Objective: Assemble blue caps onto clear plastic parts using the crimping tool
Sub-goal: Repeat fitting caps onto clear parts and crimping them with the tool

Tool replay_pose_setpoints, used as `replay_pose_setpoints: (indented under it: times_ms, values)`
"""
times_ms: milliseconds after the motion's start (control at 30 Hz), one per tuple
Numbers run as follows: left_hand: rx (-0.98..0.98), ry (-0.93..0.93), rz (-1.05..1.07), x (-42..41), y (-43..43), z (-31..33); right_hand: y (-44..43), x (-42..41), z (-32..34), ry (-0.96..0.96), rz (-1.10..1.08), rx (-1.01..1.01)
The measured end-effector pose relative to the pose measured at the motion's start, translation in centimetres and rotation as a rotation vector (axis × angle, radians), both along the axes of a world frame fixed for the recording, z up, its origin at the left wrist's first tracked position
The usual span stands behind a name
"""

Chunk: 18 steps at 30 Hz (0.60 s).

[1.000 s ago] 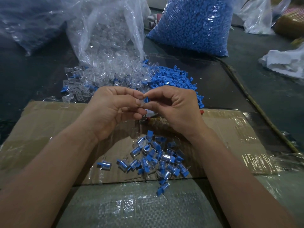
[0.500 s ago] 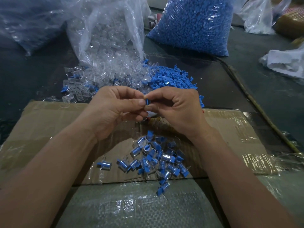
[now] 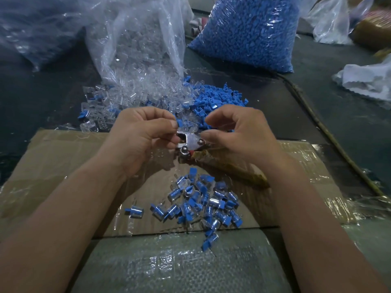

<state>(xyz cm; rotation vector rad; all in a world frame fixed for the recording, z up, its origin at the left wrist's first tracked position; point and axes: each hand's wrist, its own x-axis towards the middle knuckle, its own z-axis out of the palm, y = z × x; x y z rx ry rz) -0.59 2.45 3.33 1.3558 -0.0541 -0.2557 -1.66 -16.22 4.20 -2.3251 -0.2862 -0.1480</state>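
Hands have parted: the left hand [image 3: 140, 137] pinches the blue-capped clear part [image 3: 181, 123] just above the crimping tool [image 3: 190, 142]. The right hand [image 3: 239, 134] has let go, its grip loosely curled and empty. Crimping looks next.

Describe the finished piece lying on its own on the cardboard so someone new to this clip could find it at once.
Start at the taped cardboard sheet. Near its front edge sits a heap of finished pieces; look left of it. The stray piece lies alone there, touching none of the others: a clear sleeve with blue inside and a blue tab pointing left.
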Motion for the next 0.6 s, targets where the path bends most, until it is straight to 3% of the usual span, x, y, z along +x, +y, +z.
replay_pose_setpoints:
  times_ms: [233, 300, 600]
  values:
    - [-0.03, -0.035, 0.042, 0.3, 0.2, -0.2, -2.2, 0.1, 0.7, 0.454, 0.109, -0.416]
    - [-0.033, -0.044, 0.043, 0.3, 0.2, -0.2, -2.1, 0.1, 0.6, 0.468, 0.125, -0.516]
    - [-0.048, -0.022, 0.048, 0.4, 0.1, -0.4, -1.3, 0.2, 0.5, 0.282, 0.045, -0.545]
